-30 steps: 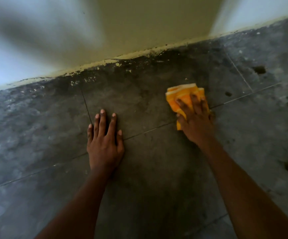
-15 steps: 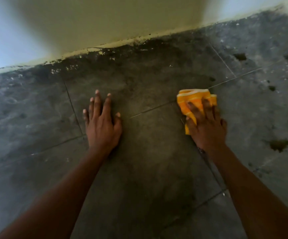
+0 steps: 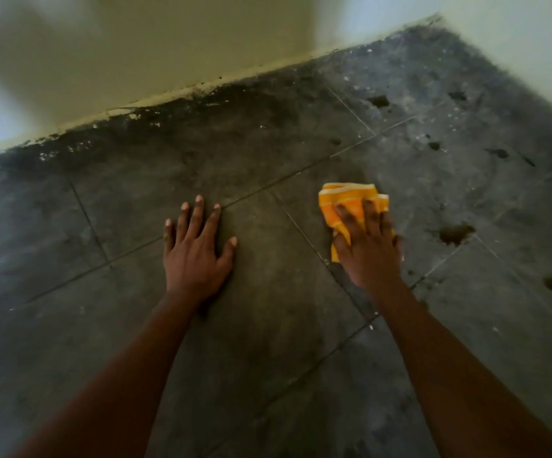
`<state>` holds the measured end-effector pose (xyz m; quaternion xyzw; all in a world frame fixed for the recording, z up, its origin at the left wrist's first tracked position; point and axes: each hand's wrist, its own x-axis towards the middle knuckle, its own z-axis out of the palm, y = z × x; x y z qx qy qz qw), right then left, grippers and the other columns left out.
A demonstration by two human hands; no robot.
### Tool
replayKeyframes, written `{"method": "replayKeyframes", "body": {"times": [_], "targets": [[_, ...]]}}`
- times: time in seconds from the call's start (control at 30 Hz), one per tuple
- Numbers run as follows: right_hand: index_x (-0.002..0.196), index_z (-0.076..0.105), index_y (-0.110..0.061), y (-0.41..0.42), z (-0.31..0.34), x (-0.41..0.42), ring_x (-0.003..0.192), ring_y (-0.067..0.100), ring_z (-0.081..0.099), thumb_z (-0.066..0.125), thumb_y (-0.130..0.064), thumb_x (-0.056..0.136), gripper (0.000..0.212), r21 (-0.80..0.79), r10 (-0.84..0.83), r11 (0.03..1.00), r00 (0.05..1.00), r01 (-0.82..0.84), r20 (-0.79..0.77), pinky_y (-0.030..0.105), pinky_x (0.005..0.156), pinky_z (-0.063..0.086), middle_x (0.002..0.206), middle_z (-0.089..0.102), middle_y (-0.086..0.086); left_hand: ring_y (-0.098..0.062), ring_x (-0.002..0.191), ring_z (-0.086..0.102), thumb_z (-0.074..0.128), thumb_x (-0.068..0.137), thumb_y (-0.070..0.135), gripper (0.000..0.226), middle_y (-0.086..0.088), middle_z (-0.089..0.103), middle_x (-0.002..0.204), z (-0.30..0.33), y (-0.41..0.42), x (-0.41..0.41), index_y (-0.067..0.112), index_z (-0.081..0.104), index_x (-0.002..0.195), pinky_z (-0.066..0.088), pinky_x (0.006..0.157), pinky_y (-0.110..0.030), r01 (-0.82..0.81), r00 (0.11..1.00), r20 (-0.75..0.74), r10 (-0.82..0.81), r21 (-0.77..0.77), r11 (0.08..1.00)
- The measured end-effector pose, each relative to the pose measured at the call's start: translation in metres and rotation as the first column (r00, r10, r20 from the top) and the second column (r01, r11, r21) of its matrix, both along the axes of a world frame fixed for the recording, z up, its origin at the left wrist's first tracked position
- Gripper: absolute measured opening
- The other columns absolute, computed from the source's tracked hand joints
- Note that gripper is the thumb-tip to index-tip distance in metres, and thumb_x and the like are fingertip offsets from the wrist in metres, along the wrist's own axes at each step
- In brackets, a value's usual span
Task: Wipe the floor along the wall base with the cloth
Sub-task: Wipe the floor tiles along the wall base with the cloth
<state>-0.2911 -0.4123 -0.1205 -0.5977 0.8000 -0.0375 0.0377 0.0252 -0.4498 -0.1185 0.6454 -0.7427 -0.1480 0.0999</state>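
A folded orange cloth with pale stripes (image 3: 347, 198) lies on the dark grey tiled floor (image 3: 268, 325), a good way in front of the wall base (image 3: 202, 89). My right hand (image 3: 368, 246) presses flat on the cloth with straight fingers and covers its near half. My left hand (image 3: 198, 249) rests flat on a bare tile to the left of the cloth, fingers spread, holding nothing. A dark grimy band with pale flecks runs along the floor under the wall base.
A pale wall (image 3: 169, 44) rises behind the floor, and a second wall (image 3: 532, 44) meets it at a corner on the far right. Dark blotches (image 3: 456, 233) and white specks mark the tiles to the right of the cloth.
My right hand has drawn the cloth back from the wall and to the right across a tile joint. The view has swung right, bringing the corner in. My left hand stays planted.
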Motion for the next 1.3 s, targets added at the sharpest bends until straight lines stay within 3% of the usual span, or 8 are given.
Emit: {"method": "replayKeyframes", "body": {"times": [0.1,0.3,0.53,0.73,0.83,1.0,1.13,1.3], "targets": [[0.156,0.021,-0.054,-0.015,0.000,-0.002,0.156,0.045,0.009,0.040,-0.060,0.099,0.060,0.063,-0.114,0.992,0.989,0.108,0.091,0.072,0.114,0.022,0.173,0.009,0.005,-0.020,0.162,-0.006,0.023,0.094,0.069,0.081,0.002,0.001,0.176,-0.003,0.023,-0.002,0.033,0.018,0.166,-0.005,0.131,-0.044,0.029,1.000,-0.009,-0.029,-0.019,0.999],[0.154,0.027,-0.058,0.078,0.002,0.026,0.155,0.041,0.022,0.032,-0.063,0.092,0.062,0.011,0.193,0.981,0.981,-0.193,-0.002,0.063,0.111,0.033,0.173,0.017,0.000,-0.016,0.161,-0.010,0.025,0.090,0.072,0.086,0.003,-0.004,0.175,0.000,0.057,-0.015,0.032,0.018,0.166,-0.006,0.130,-0.040,0.045,0.996,-0.074,-0.043,0.021,0.999],[0.153,0.027,-0.057,0.077,0.001,0.006,0.157,0.039,0.010,0.038,-0.059,0.097,0.057,0.036,-0.095,0.995,0.989,0.092,0.114,0.069,0.111,0.026,0.173,0.011,-0.001,-0.016,0.161,-0.011,0.023,0.089,0.075,0.088,0.002,-0.007,0.175,-0.006,0.087,-0.022,0.033,0.014,0.166,-0.003,0.130,-0.039,0.147,0.987,-0.061,-0.146,0.021,0.989],[0.153,0.027,-0.059,0.156,-0.002,0.000,0.153,0.036,0.029,0.041,-0.064,0.092,0.063,-0.006,0.141,0.990,0.987,-0.142,-0.083,0.056,0.104,0.038,0.171,0.022,-0.001,-0.019,0.161,-0.010,0.024,0.085,0.077,0.094,0.000,-0.007,0.175,-0.002,0.097,-0.033,0.031,0.016,0.166,-0.004,0.130,-0.042,0.132,0.990,-0.059,-0.130,0.043,0.990],[0.154,0.023,-0.059,0.156,0.008,-0.036,0.148,0.039,0.034,0.034,-0.072,0.086,0.070,0.030,0.062,0.998,0.990,-0.059,-0.126,0.059,0.105,0.041,0.168,0.028,0.006,-0.022,0.161,-0.014,0.023,0.080,0.080,0.100,0.001,-0.011,0.175,-0.002,0.100,-0.039,0.033,0.011,0.166,-0.007,0.130,-0.046,0.161,0.987,-0.025,-0.159,0.061,0.985],[0.159,0.022,-0.046,0.101,0.002,-0.051,0.157,0.045,0.003,0.026,-0.076,0.082,0.083,0.046,0.032,0.998,0.999,-0.030,-0.034,0.070,0.121,0.014,0.174,0.003,0.007,-0.022,0.161,-0.016,0.023,0.078,0.082,0.102,0.004,-0.014,0.174,-0.007,0.106,-0.042,0.034,0.008,0.166,-0.008,0.130,-0.047,0.163,0.987,-0.009,-0.162,0.061,0.985],[0.160,0.021,-0.045,0.118,-0.001,-0.028,0.155,0.037,0.025,0.035,-0.065,0.089,0.075,-0.030,0.079,0.996,0.997,-0.079,-0.014,0.064,0.119,0.027,0.171,0.024,0.002,-0.023,0.160,-0.018,0.020,0.081,0.080,0.098,0.003,-0.015,0.174,-0.004,0.108,-0.051,0.033,0.006,0.167,-0.008,0.130,-0.047,0.125,0.992,-0.001,-0.126,0.081,0.989],[0.158,0.030,-0.047,0.206,-0.011,-0.026,0.155,0.034,0.026,0.039,-0.057,0.093,0.066,-0.091,0.133,0.987,0.991,-0.135,-0.027,0.058,0.120,0.027,0.172,0.020,-0.001,-0.025,0.159,-0.022,0.013,0.097,0.071,0.084,0.001,-0.020,0.173,-0.001,0.121,-0.068,0.028,-0.003,0.166,-0.010,0.130,-0.050,0.062,0.997,0.033,-0.065,0.087,0.994]]}}
